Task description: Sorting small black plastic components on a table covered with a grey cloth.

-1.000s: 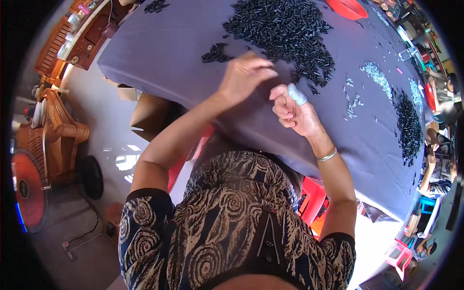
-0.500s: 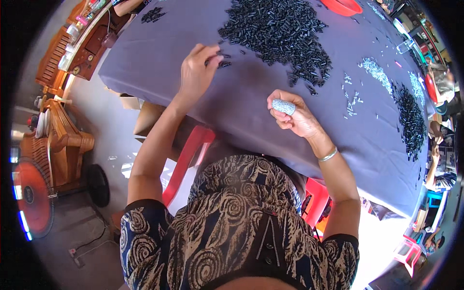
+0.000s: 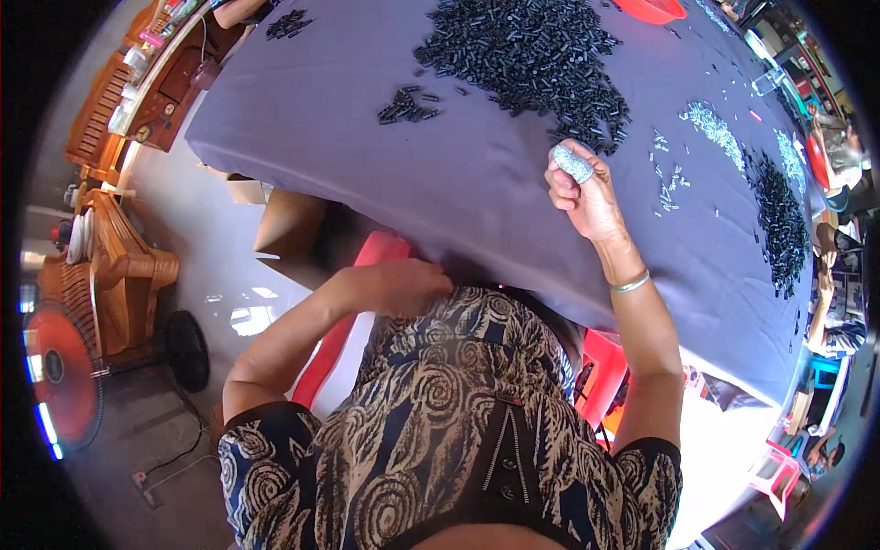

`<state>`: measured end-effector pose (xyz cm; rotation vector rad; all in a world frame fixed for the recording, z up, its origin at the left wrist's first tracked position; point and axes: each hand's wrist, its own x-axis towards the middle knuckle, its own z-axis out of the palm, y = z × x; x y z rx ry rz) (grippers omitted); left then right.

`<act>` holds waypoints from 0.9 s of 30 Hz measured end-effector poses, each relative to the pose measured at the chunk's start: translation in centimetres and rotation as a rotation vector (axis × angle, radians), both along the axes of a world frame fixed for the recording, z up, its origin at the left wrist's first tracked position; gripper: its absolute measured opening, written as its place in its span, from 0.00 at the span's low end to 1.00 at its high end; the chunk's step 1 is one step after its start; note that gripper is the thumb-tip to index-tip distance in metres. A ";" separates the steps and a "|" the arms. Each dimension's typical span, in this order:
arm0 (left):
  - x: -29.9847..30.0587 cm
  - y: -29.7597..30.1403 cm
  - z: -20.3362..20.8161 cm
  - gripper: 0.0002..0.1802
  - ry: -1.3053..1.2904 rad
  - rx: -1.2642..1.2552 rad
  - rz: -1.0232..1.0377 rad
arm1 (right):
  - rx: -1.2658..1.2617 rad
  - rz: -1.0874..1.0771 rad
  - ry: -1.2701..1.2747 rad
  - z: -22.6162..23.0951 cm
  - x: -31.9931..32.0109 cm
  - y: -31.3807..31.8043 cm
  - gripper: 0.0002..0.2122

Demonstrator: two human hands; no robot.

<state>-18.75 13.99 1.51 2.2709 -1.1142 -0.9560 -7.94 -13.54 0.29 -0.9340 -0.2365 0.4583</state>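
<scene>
My right hand (image 3: 587, 197) is raised at the near tip of a large pile of small black tube-like pieces (image 3: 518, 60). Its fingers are curled in, and a speckled grey-white cover (image 3: 574, 165) wraps the thumb; anything inside the grip is hidden. Low over my lap, by the table's near edge, my left hand (image 3: 403, 289) is smeared by motion, so its fingers cannot be read. A small cluster of the black pieces (image 3: 408, 107) lies left of the large pile.
The grey cloth-covered table (image 3: 302, 137) fills the middle. Farther right are small silvery pieces (image 3: 715, 133) and another black heap (image 3: 779, 229); a red basin (image 3: 653, 9) stands behind. A cardboard box (image 3: 289, 225) sits below the left edge. A fan (image 3: 60, 371) and other people are around.
My left hand has left the small black cluster and dropped back to my lap, uncovering those pieces. My right hand has moved forward and right, to the large pile's tip.
</scene>
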 end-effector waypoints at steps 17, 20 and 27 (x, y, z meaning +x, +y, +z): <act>-0.9 1.3 -2.7 0.24 0.560 -0.242 0.242 | -0.069 0.053 0.009 0.4 0.2 0.3 0.04; -0.9 0.3 -2.4 0.21 0.378 -0.159 0.166 | -0.086 0.056 0.004 0.7 -0.1 0.3 0.05; -2.3 -0.2 -3.0 0.10 0.115 -0.204 0.164 | -0.114 0.060 0.019 0.8 -0.2 0.5 0.05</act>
